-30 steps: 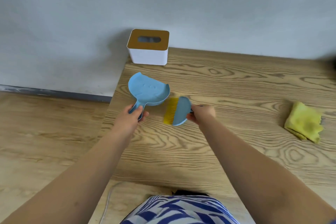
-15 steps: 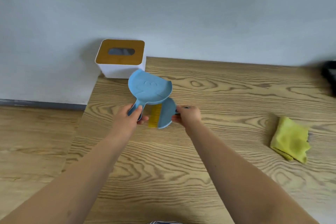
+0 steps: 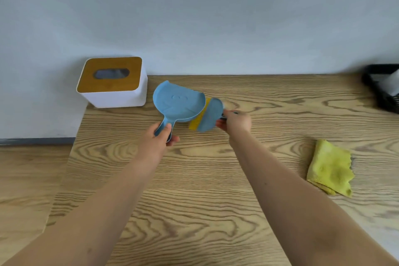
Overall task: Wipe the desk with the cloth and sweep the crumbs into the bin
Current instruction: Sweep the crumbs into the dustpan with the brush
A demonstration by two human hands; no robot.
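Note:
My left hand (image 3: 158,138) grips the handle of a blue dustpan (image 3: 178,102), held tilted above the wooden desk (image 3: 194,179). My right hand (image 3: 235,121) grips a small blue brush (image 3: 210,117) with yellow bristles, its head tucked against the pan's right rim. A white bin (image 3: 113,84) with a brown slotted lid stands at the desk's back left corner, just left of the pan. The crumpled yellow cloth (image 3: 329,168) lies on the desk at the right, apart from both hands. No crumbs show on the desk.
A black basket (image 3: 382,88) with something white inside sits at the far right against the grey wall. The desk's left edge drops to a wooden floor (image 3: 28,179).
Both hands carried the dustpan and brush toward the back of the desk, nearer the bin. The brush came in against the pan's rim. The view shifted left.

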